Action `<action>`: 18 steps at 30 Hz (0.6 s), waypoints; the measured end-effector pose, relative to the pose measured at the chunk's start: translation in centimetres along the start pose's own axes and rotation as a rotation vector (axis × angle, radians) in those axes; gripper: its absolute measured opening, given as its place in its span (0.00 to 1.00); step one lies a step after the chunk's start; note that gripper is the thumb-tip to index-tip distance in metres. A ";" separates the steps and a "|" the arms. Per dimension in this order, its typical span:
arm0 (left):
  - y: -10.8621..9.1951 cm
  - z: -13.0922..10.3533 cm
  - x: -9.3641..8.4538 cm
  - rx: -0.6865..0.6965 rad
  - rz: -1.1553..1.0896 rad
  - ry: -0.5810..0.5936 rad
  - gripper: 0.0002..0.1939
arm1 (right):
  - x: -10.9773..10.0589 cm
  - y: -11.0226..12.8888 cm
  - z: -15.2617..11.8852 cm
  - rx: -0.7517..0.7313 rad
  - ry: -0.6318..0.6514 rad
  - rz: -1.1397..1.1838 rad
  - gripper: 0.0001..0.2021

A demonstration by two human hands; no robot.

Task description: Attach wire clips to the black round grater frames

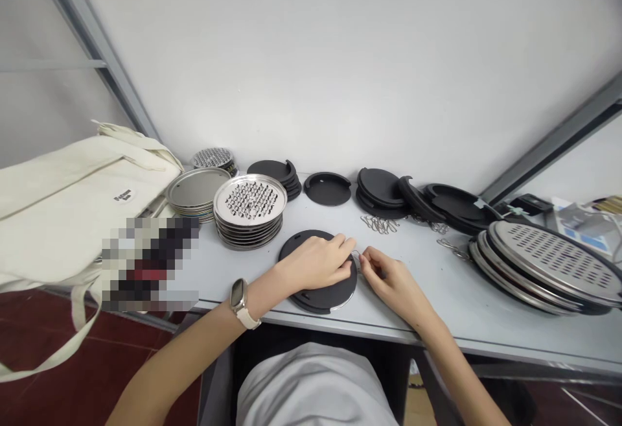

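Observation:
A black round plate [315, 297] lies on the table in front of me, with a thin metal rim showing along its lower right edge. My left hand [321, 260] rests over it with fingers bent, holding it down near its right edge. Just right of the plate, my right hand [389, 280] is closed in a pinch on a thin wire clip [356, 255], which touches or nearly touches the plate's edge. Part of the clip is hidden by the fingers. Several similar wire clips [379, 224] lie loose behind my right hand.
Stacked metal grater discs [250, 200] and plain metal discs [199, 187] stand left. Black round holders [328, 189] line the wall. Slotted metal discs [549, 251] are piled right. A cream bag [72, 205] sits at the far left, beside a blurred patch.

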State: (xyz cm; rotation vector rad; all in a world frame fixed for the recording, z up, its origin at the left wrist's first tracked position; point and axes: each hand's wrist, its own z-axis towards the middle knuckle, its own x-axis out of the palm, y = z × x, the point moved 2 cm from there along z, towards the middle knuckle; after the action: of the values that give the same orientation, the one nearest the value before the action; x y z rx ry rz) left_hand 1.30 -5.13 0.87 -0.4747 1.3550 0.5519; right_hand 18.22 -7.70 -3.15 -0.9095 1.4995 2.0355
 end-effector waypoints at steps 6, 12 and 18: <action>0.0 0.0 -0.1 0.017 -0.043 0.010 0.11 | 0.0 0.1 0.0 -0.012 0.007 -0.023 0.13; -0.1 0.1 -0.1 0.017 -0.034 0.014 0.09 | 0.1 0.3 -0.2 -0.025 0.052 -0.010 0.14; -0.3 -0.1 -0.1 0.025 -0.016 -0.003 0.11 | 0.2 0.3 -0.1 -0.052 0.056 -0.017 0.12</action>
State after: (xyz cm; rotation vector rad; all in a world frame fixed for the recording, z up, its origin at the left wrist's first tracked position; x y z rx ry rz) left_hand 1.39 -5.41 0.97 -0.4638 1.3526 0.5213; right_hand 17.84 -7.89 -3.13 -1.0041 1.4691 2.0618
